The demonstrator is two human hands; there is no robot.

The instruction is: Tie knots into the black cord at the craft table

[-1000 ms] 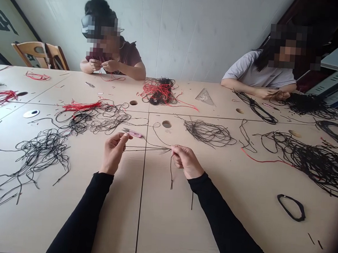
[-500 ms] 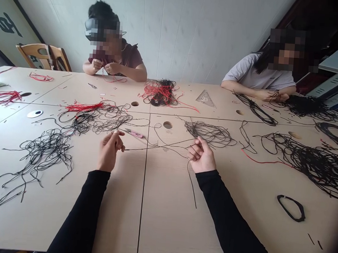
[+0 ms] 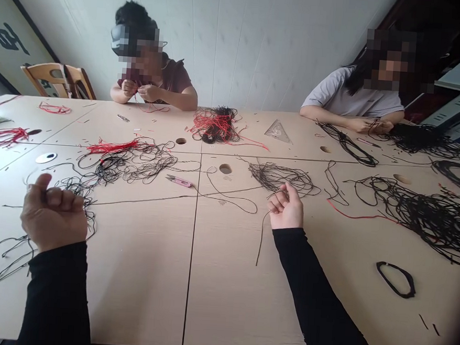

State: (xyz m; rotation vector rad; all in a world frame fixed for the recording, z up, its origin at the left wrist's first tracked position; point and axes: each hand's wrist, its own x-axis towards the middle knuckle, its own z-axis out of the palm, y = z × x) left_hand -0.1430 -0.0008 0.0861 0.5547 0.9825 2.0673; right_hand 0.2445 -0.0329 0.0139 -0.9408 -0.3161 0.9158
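At the left, my left hand [image 3: 56, 213] is closed on a thin black cord [image 3: 141, 200], in front of a tangled pile of knotted black cords [image 3: 77, 184]. The cord runs taut to the right, above the tabletop, toward my right hand [image 3: 288, 205]. My right hand is curled, its fingers closed on thin black cord, and a loose end [image 3: 260, 243] hangs below it. Behind that hand lies a coil of thin black cord [image 3: 269, 175]. Pink-handled thread snips [image 3: 180, 181] rest between the hands, close to a loose loop of cord.
Black cord heaps [image 3: 419, 220] and a black band loop [image 3: 396, 280] lie at the right. Red cords [image 3: 113, 146] and a clear triangle ruler [image 3: 278, 131] are farther back. Across the table, a person in dark red [image 3: 173, 79] and a person in white [image 3: 334, 93] handle cords.
My left hand has moved far left and nearer, drawing the cord out longer. My right hand has shifted slightly right, still closed with the cord end hanging.
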